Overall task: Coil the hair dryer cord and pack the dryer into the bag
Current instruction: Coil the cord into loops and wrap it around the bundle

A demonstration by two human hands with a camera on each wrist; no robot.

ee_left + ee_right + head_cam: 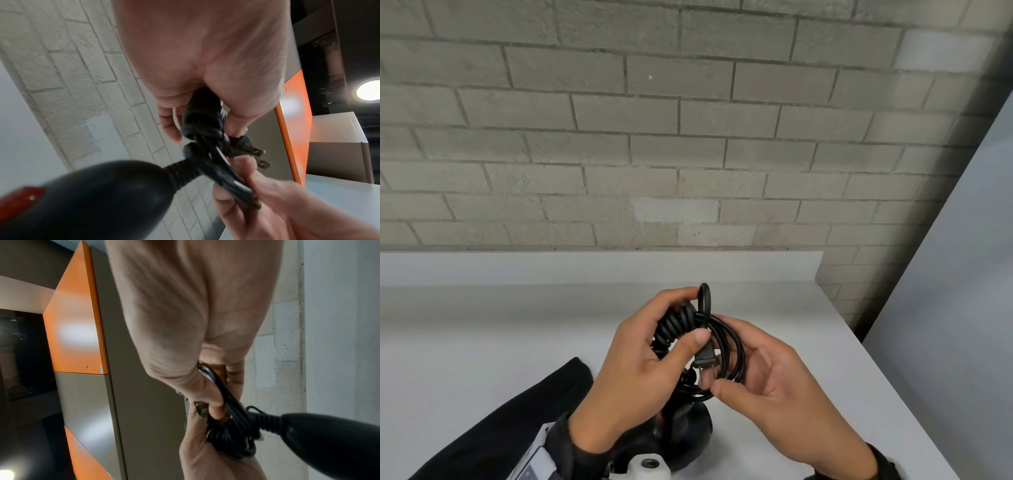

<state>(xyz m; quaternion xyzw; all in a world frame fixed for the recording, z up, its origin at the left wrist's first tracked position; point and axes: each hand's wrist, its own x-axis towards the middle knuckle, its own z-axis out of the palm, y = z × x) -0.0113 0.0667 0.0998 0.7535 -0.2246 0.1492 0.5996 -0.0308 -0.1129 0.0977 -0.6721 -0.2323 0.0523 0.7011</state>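
You are pinching the plug [704,360] at the cord [726,346] coil's centre with your left hand [643,370], your right hand [777,380] cupping the loops at 3 o'clock, the dryer [681,435] hanging at 6 o'clock, the bag [517,425] lying at 8 o'clock on the worktop [482,325].

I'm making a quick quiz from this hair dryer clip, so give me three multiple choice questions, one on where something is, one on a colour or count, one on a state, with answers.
1. Where is the black bag?
A. on the table at the person's left
B. hanging on the wall
C. in the right hand

2. How many prongs show on the plug?
A. two
B. three
C. none

3. What state is the cord in?
A. stretched straight
B. gathered in loops
C. plugged into a socket

Answers: 1 A, it lies flat on the table beside the left hand. 2 A, two flat blades stick out. 3 B, both the left and right hand hold looped turns above the dryer.
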